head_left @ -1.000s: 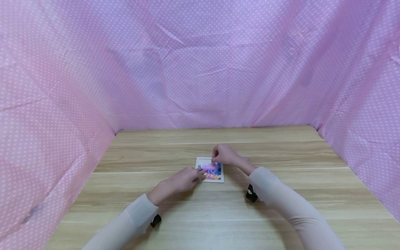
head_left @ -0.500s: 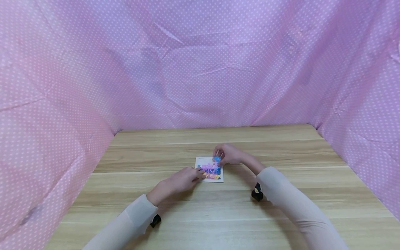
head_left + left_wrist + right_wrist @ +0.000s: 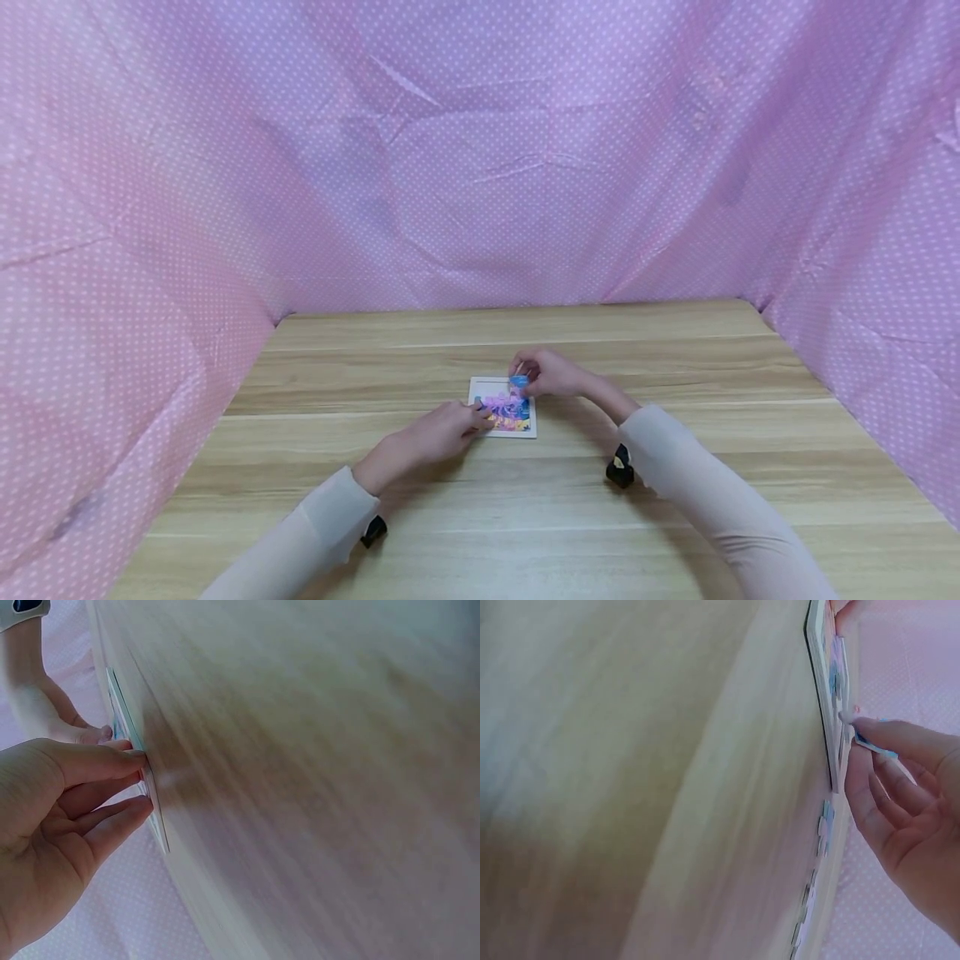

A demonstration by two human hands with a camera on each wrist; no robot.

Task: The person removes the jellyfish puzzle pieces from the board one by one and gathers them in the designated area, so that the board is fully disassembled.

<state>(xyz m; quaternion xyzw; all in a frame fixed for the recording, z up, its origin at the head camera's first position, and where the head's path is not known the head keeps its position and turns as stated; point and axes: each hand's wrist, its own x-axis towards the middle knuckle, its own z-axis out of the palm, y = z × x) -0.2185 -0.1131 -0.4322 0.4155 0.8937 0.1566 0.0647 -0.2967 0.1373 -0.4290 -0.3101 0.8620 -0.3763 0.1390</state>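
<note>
A small jigsaw puzzle with a pink, blue and yellow picture lies in a white tray (image 3: 491, 387) at the middle of the table. My right hand (image 3: 553, 372) pinches a blue and pink puzzle piece (image 3: 518, 383) between thumb and fingers, over the tray's upper right. The right wrist view shows this puzzle piece (image 3: 876, 745) tilted, close over the tray's edge. From the left, my left hand (image 3: 448, 428) lays its fingertips on the puzzle's left side. In the left wrist view, the left thumb and fingers (image 3: 120, 829) touch the tray (image 3: 162, 836).
Several loose puzzle pieces (image 3: 825, 825) lie in a row on the table beyond the tray in the right wrist view; my right hand and arm hide them in the head view. A wooden table (image 3: 480, 517) reaches back to a pink dotted cloth (image 3: 480, 208).
The right hand has turned and shifted slightly right, bringing the blue and pink face of its puzzle piece into sight, then moved a little down. The left hand has stayed put.
</note>
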